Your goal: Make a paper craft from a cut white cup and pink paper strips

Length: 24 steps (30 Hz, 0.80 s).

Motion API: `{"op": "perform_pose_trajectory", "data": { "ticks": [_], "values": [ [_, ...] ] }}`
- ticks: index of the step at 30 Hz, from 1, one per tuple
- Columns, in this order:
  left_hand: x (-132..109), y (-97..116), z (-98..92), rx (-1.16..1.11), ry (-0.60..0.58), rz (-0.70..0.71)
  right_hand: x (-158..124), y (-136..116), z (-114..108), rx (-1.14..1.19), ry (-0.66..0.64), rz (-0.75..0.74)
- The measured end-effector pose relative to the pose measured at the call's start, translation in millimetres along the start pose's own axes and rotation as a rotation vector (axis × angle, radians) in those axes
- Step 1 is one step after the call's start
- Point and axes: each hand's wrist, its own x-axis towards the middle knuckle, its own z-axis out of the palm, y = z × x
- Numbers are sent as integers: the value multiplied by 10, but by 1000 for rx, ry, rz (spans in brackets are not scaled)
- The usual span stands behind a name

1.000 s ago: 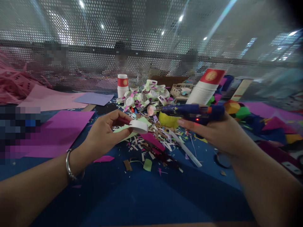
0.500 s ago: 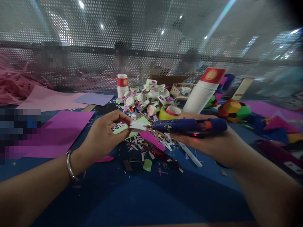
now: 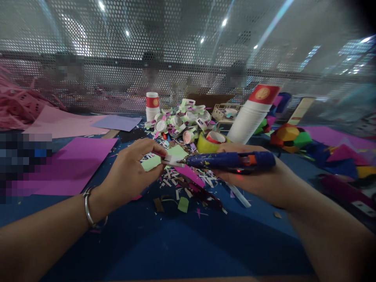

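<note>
My left hand (image 3: pixel 138 166) pinches a small white paper piece (image 3: pixel 175 160) between thumb and forefinger. Wrapped round a dark blue hot glue gun (image 3: pixel 217 160), my right hand (image 3: pixel 249 176) holds it level, its nozzle pointing left at the paper. The nozzle tip is at the paper's right end; whether it touches I cannot tell. A small red light glows on the gun's underside. Below and behind the hands lie paper scraps (image 3: pixel 167 180), a magenta strip (image 3: pixel 192 175) and light green paper (image 3: pixel 178 151).
Behind is a heap of small paper-and-cup pieces (image 3: pixel 188 117), with a yellow tape roll (image 3: pixel 205 144) in front. Paper cup stacks stand left (image 3: pixel 152 105) and lean right (image 3: pixel 249 117). Magenta sheets (image 3: pixel 73 164) lie left, a coloured paper ball (image 3: pixel 289 138) right. A perforated metal screen (image 3: pixel 182 47) rises behind.
The white paper has tilted in my left hand, showing its edge. My right hand and the glue gun have shifted slightly left and down, the nozzle staying close to the paper.
</note>
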Motion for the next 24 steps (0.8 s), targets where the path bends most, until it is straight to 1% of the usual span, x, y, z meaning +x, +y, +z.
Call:
{"op": "perform_pose_trajectory", "data": {
  "ticks": [2,7,15,21,24],
  "values": [
    [0,-3,-3,7,0,6,-4,15,-4,-9,-11,-22],
    [-4,-12,-1,22,3,26,-2,36,1,-7,-33,8],
    [-4,7,-6,68,3,27,-20,144,-9,-17,-42,-11],
    [1,1,-4,81,2,27,-13,135,-10,-38,-58,-26],
    [7,7,-1,74,7,29,-16,138,-8,-38,-36,-15]
  ]
}}
